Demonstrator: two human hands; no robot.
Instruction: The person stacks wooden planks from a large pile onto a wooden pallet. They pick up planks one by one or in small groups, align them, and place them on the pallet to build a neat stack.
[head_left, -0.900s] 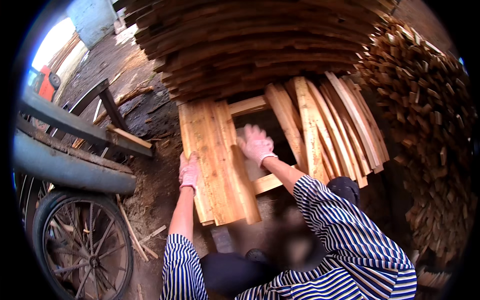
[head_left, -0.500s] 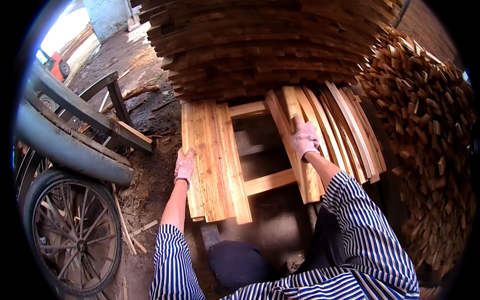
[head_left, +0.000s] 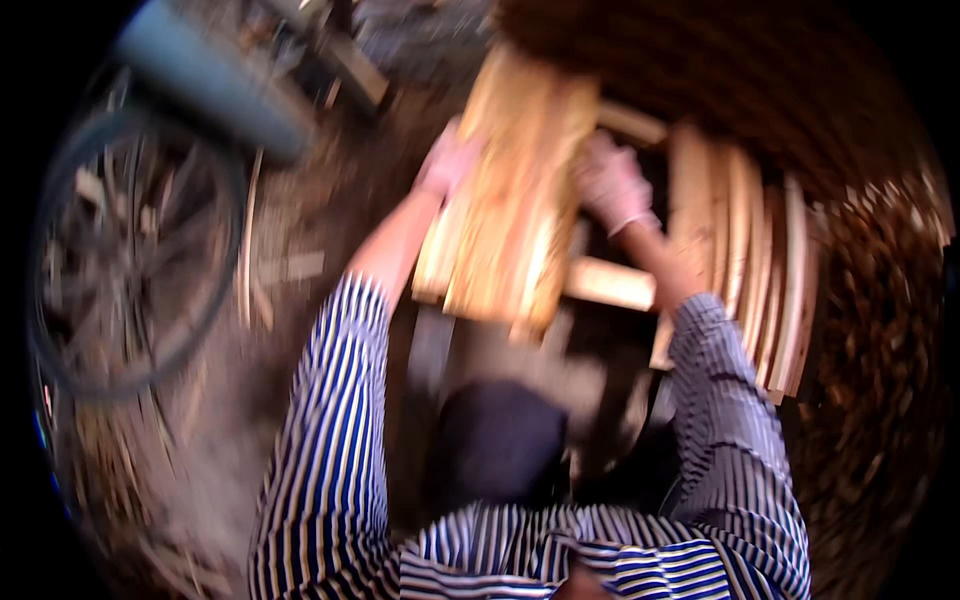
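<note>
A row of pale wooden planks [head_left: 515, 200] lies side by side on a wooden frame, its lengths running away from me. My left hand [head_left: 447, 162], in a pink glove, grips the row's left edge, its fingertips partly hidden. Against the right edge of the same row, my right hand [head_left: 612, 182] is closed, also gloved in pink and blurred by motion. To its right, past a gap bridged by a crosspiece [head_left: 612, 284], lies a second group of planks [head_left: 735, 225], which neither hand touches.
A large dark stack of wood [head_left: 700, 60] rises at the far side, and more piled wood [head_left: 880, 300] stands at the right. On the left are a spoked wheel [head_left: 135, 385] and a thick blue-grey tube [head_left: 215, 80]. Wood scraps [head_left: 290, 266] litter the ground.
My right hand has left the right-hand planks and come over to the left row's right edge. My left hand has moved farther along its edge. The view has swung and blurred.
</note>
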